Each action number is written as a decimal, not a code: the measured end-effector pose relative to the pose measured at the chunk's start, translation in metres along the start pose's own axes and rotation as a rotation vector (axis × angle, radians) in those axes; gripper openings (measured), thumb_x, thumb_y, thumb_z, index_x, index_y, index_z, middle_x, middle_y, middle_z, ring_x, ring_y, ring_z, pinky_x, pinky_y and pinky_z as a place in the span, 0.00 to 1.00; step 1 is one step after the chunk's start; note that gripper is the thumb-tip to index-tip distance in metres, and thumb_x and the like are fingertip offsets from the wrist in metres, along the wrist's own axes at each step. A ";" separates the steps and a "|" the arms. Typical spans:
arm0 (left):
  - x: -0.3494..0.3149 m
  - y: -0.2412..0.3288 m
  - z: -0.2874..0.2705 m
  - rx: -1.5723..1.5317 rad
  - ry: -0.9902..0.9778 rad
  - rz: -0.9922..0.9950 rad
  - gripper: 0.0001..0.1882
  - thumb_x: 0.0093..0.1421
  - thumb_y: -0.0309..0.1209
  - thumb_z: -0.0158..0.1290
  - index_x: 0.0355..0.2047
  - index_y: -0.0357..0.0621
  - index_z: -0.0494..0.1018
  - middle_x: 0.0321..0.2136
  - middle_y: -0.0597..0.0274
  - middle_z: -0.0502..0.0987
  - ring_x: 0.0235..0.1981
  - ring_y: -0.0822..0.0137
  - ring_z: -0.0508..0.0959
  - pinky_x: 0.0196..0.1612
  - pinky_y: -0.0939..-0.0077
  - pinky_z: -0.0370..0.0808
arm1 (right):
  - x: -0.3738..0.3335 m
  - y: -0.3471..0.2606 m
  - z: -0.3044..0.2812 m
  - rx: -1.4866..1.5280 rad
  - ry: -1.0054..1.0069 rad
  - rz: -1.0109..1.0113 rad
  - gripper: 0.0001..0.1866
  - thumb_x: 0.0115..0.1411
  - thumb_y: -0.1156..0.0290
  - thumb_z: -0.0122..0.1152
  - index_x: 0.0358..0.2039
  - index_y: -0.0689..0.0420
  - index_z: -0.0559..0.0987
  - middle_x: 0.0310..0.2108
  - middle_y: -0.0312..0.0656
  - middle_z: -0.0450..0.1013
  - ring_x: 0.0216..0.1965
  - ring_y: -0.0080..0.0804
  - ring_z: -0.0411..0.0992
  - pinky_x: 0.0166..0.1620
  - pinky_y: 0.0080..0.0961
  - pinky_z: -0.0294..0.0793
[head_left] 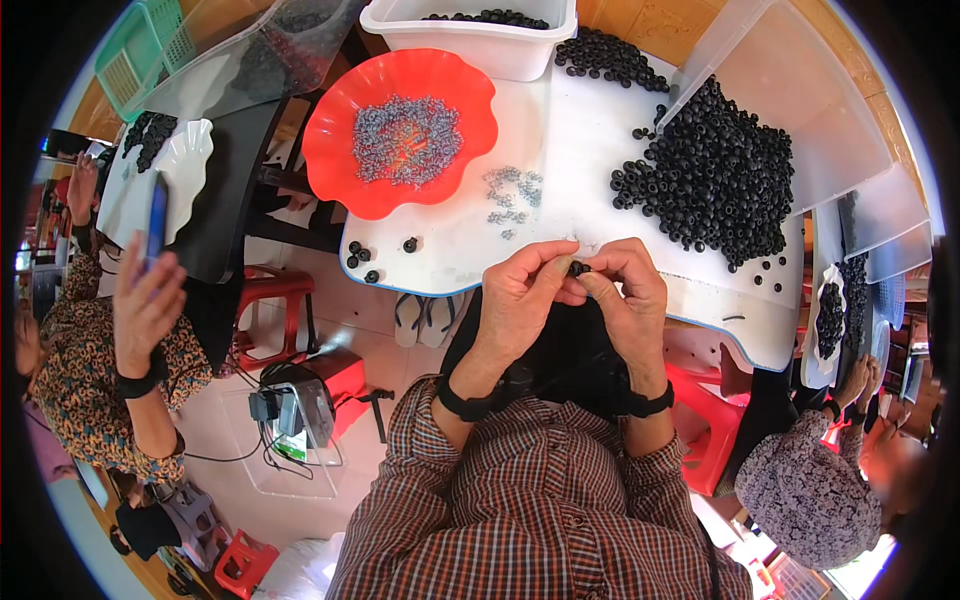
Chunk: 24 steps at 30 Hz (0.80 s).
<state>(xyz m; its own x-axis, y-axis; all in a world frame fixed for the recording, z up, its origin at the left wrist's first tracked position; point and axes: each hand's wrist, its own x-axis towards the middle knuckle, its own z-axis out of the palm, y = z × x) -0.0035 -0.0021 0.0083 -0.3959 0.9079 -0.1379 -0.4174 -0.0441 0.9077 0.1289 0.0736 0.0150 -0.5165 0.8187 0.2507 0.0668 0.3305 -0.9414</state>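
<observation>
Close to the near edge of the white table, my left hand (518,300) and my right hand (630,292) meet with fingertips pinched together. Between them is a small round black part (577,268), mostly covered by the fingers. A large heap of similar black round parts (715,170) lies to the right, many with a hole in the middle. Left of my hands, a red scalloped bowl (478,125) holds many tiny clear, greyish pieces (405,140). More tiny clear pieces (512,195) are scattered between bowl and heap. Several black parts (364,258) sit at the table's left corner.
A white tub (470,45) with black parts stands at the back. Beside the heap, a clear plastic bin (800,90) lies tipped. At left, a person's raised hand (145,300) is near a blue object (157,220). Another person (815,490) works at right. Red stools (272,305) stand below.
</observation>
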 end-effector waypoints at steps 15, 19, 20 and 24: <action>-0.001 -0.004 0.001 -0.035 0.034 0.011 0.11 0.64 0.24 0.52 0.44 0.31 0.75 0.29 0.58 0.80 0.28 0.73 0.81 0.33 0.82 0.80 | -0.001 -0.005 0.003 -0.178 -0.016 -0.061 0.08 0.53 0.86 0.62 0.33 0.63 0.75 0.34 0.41 0.68 0.27 0.25 0.72 0.30 0.20 0.74; -0.002 -0.006 0.004 0.040 0.054 0.012 0.11 0.62 0.26 0.56 0.42 0.30 0.76 0.29 0.58 0.81 0.29 0.74 0.80 0.34 0.82 0.80 | -0.003 -0.007 0.006 -0.229 -0.019 -0.087 0.09 0.52 0.85 0.62 0.33 0.63 0.74 0.33 0.42 0.68 0.25 0.29 0.72 0.28 0.23 0.74; -0.002 -0.008 0.005 0.053 0.065 0.023 0.12 0.61 0.26 0.57 0.42 0.30 0.76 0.29 0.58 0.81 0.29 0.75 0.80 0.34 0.82 0.80 | -0.004 -0.007 0.007 -0.258 -0.007 -0.104 0.09 0.52 0.85 0.62 0.33 0.63 0.74 0.32 0.43 0.68 0.24 0.31 0.72 0.28 0.24 0.73; -0.001 -0.012 0.000 0.129 0.043 0.047 0.13 0.59 0.26 0.59 0.41 0.29 0.76 0.29 0.59 0.81 0.30 0.76 0.79 0.34 0.82 0.80 | -0.005 -0.010 0.009 -0.292 0.006 -0.114 0.09 0.51 0.84 0.62 0.33 0.63 0.74 0.32 0.44 0.69 0.23 0.36 0.72 0.26 0.26 0.73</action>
<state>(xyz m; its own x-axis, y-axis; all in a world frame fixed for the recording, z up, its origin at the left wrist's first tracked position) 0.0021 -0.0020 -0.0024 -0.4483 0.8873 -0.1085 -0.2902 -0.0297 0.9565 0.1232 0.0623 0.0212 -0.5297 0.7713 0.3529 0.2519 0.5403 -0.8029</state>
